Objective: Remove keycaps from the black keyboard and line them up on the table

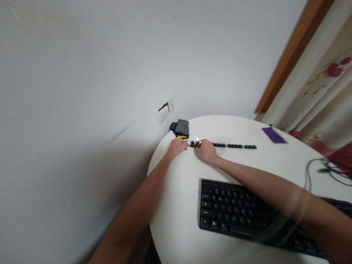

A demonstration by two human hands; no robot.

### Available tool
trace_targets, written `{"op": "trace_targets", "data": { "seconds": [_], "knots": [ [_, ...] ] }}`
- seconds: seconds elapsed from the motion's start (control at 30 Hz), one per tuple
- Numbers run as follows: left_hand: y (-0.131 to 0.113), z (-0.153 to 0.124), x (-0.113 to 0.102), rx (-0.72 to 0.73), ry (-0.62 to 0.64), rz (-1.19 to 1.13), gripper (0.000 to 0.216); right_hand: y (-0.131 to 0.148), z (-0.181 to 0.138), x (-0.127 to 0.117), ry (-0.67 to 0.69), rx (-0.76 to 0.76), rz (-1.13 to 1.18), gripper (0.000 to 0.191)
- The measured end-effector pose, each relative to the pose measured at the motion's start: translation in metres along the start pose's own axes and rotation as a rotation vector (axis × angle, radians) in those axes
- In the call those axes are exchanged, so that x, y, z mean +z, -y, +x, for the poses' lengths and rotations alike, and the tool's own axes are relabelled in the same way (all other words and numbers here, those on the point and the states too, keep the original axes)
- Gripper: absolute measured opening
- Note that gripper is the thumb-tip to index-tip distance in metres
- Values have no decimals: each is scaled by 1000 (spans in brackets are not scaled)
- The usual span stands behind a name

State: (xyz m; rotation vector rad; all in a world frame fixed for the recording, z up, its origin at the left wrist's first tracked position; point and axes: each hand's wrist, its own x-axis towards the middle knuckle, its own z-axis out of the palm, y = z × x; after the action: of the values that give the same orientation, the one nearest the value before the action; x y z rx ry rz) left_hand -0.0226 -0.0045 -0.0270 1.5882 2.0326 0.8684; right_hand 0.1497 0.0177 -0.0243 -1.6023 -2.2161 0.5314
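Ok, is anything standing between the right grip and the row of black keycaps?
Nothing visible. The right grip, holding a small metallic tool, is right at the left part of the row of black keycaps, hiding some. The left grip is beside the row's left end, and the keyboard lies nearer the person.

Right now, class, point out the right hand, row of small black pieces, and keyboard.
Right hand (206, 150), head view: its back.
Row of small black pieces (220, 145), head view: one near its middle.
Keyboard (242, 215), head view: keys, left half.
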Motion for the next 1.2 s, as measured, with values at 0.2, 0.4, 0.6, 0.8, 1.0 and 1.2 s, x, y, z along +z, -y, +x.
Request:
{"op": "trace_targets", "data": {
  "seconds": [0.2,0.4,0.6,0.8,1.0,1.2],
  "knots": [
    [-1,0,-1,-12,21,16,32,3,0,-2,33,31,-17,22],
    [0,1,0,-21,30,23,32,3,0,-3,35,27,-17,22],
    [-1,-1,-1,-29,29,18,32,1,1,-1,12,13,-14,22],
    [-3,-4,-2,-34,39,12,32,1,1,-2,29,13,-7,20],
    [-2,-2,-1,-23,46,11,32,1,2,-1,25,13,-5,21],
    [0,-1,-1,-1,57,21,31,0,3,0,34,6,-12,21]
  ]
}}
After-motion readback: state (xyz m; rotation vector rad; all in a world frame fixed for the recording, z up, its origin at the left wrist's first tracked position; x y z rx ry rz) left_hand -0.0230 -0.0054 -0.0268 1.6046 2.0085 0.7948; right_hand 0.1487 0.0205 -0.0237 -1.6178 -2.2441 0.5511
